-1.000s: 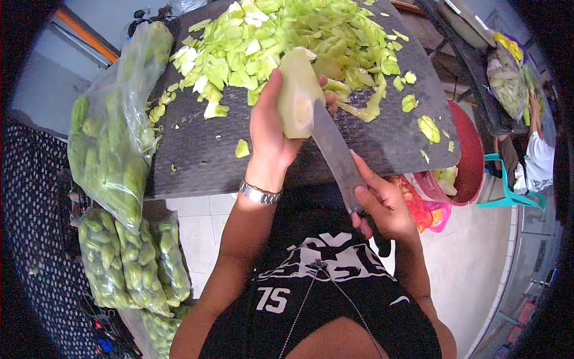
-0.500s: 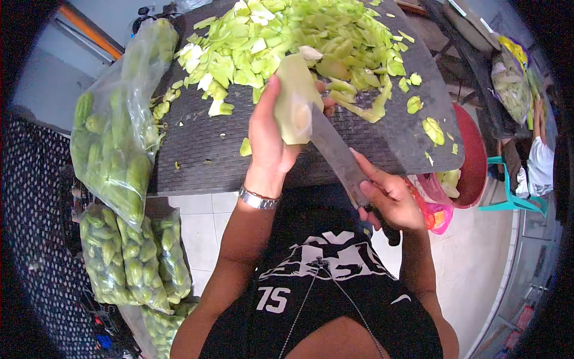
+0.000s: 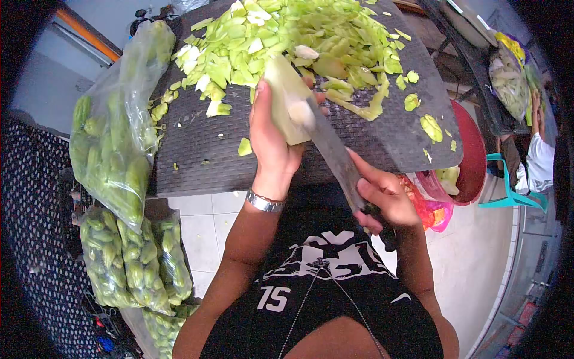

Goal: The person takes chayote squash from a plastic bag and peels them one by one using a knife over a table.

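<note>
My left hand wraps round a pale green peeled vegetable, its thumb along the left side and fingertips showing at the right. A whitish patch shows on the vegetable's face. My right hand grips the dark handle of a wide-bladed knife, index finger along the blade. The blade points up and left, its far end against the vegetable beside the whitish patch. Just beyond the vegetable, a large heap of green peelings covers the back of the dark woven-pattern table.
Plastic bags of green vegetables hang over the table's left edge, with more bags below. At the right are a red tub, a teal stool, and another person's arm by a bag.
The vegetable has tilted and shifted slightly left in my left hand. The knife blade has moved up and left across its face. A pale piece lies apart on the heap's near side.
</note>
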{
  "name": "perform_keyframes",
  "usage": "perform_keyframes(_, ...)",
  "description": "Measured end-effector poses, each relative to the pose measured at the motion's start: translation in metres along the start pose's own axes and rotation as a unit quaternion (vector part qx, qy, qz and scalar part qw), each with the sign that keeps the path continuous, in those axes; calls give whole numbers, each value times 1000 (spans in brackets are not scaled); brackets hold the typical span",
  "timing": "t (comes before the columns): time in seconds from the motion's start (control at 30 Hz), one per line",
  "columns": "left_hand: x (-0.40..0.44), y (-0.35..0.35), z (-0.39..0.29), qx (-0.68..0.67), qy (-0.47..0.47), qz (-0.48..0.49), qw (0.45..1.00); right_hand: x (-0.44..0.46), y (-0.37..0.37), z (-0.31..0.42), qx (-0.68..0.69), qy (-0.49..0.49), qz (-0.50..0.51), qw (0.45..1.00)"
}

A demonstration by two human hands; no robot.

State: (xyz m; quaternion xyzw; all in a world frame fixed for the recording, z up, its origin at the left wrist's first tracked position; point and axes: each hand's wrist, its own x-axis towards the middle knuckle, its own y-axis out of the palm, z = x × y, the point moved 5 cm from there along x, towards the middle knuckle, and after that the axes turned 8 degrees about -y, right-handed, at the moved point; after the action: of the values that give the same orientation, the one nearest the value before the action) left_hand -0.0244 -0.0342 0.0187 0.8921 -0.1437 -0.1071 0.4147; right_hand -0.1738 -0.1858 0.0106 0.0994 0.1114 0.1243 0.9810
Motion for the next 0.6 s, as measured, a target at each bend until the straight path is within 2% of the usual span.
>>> perform_keyframes(0.07, 1, -3, 2, 2, -24, -5, 1000, -1, 2, -1, 39, 30, 26, 998)
perform_keyframes(0.17, 4, -7, 4, -23, -54, -8, 998, 1, 2, -4, 16, 22, 14, 1000)
perform_keyframes(0.27, 10, -18, 4, -82, -60, 15, 995, -1, 2, 5, -180, 13, -96, 979)
perform_keyframes(0.33, 14, -23, 3, -126, -67, 47, 989, -3, 5, 17, -373, -139, -103, 912)
perform_keyframes(0.4, 14, -26, 4, -114, -71, -8, 991, -12, 14, 26, -471, -154, -109, 862)
perform_keyframes(0.53, 13, -22, 3, -88, -41, -51, 994, -15, 22, 20, -479, -153, -134, 854)
perform_keyframes(0.6, 14, -23, 1, -99, -17, -32, 994, -16, 24, 19, -485, -147, -140, 850)
